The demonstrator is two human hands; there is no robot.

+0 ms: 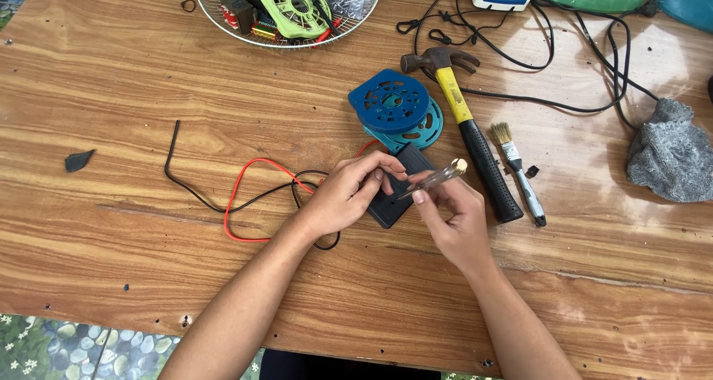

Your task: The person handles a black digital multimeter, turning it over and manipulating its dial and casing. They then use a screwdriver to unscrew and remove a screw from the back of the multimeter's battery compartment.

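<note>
My left hand (347, 194) rests on and steadies a small dark rectangular box (397, 202) lying on the wooden table (134, 98). My right hand (453, 213) grips a thin screwdriver with a clear handle (438, 177), its tip angled down toward the box. Red and black wires (252, 194) run from the box out to the left. Just beyond the hands lie a dark blue round plastic part (389, 101) stacked on a teal one (427, 127).
A hammer with yellow and black handle (475, 138) and a small paintbrush (518, 168) lie right of the hands. A wire basket (215, 8) of parts stands at the back. Black cables (564, 60) and a grey cloth (672, 153) sit at right.
</note>
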